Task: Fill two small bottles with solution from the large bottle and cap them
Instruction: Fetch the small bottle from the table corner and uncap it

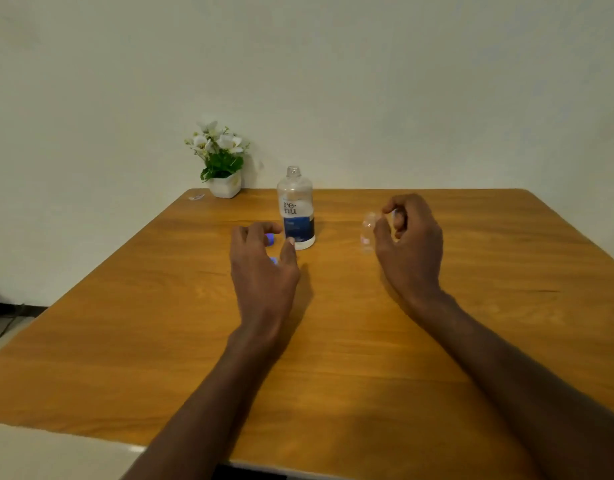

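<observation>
Big bottle (296,209) upright, uncapped, mid-table. Left hand (262,265) just left of it, fingers loosely spread over blue caps (270,239), gripping nothing. Right hand (407,237), well right of it, pinches clear small bottle (367,233). Second small bottle unseen. Risk: either hand's reach tips open bottle, spilling solution; small bottle slips from light pinch.

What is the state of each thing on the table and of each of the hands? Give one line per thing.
Large bottle: upright, uncapped.
Small clear bottle: held by the right hand, blurred.
Blue caps: partly hidden under the left hand.
Left hand: fingers spread over the caps, holding nothing.
Right hand: curled round the small bottle.
Flower pot: upright.
</observation>
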`<state>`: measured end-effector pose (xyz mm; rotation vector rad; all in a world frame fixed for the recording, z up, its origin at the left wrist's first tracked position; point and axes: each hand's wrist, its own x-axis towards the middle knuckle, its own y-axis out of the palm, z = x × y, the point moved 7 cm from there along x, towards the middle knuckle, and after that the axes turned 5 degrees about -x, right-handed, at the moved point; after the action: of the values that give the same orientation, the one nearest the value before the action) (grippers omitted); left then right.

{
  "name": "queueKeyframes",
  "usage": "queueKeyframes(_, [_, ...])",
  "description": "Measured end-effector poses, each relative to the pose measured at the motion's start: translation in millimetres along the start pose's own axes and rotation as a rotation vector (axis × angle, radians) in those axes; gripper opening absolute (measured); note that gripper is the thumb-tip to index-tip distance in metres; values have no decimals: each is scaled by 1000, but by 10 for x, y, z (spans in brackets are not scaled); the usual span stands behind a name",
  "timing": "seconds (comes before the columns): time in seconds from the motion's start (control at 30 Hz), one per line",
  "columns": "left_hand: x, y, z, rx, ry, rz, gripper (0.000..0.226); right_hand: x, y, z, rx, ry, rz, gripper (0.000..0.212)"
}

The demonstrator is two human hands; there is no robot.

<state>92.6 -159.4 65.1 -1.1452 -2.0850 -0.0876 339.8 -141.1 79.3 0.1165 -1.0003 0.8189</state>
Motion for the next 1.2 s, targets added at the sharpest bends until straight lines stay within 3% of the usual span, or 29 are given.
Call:
queueKeyframes(0.1, [-9, 351, -316, -153, 113, 53, 16, 127, -81, -391, -75, 156, -31, 33])
queueKeyframes(0.23, [-29, 908, -444, -271, 9, 158, 18, 130, 144, -951, -55, 455, 233, 60])
queueKeyframes(0.33, [-11, 1170, -380, -300, -66, 198, 24, 124, 310, -1075, -97, 486, 343, 71])
queueKeyframes(0.43, [30, 1266, -233, -311, -123, 226, 37, 142, 374, -1104, -221, 443, 378, 58])
queueKeyframes(0.53, [34, 1392, -72, -254, -222, 361, 55, 140, 358, -1129, -200, 484, 380, 42])
queueKeyframes(0.67, [47, 1511, -51, -167, -197, 461, 48, 141, 324, -1103, -165, 496, 354, 35])
queueKeyframes(0.77, [72, 1578, -67, -187, -197, 452, 37, 147, 305, -1084, -134, 493, 330, 37])
queueKeyframes(0.87, [130, 1692, -82, -197, -211, 470, 37, 148, 258, -1091, -8, 540, 265, 55])
queueKeyframes(1.0, [187, 1803, -76, -194, -199, 461, 41, 160, 190, -1118, 81, 568, 176, 45])
queueKeyframes(1.1, [194, 1760, -77, -200, -202, 447, 56, 195, 117, -1078, 141, 547, 115, 37])
queueKeyframes(1.2, [161, 1585, -118, -280, -249, 355, 58, 204, -3, -971, 248, 513, 80, 27])
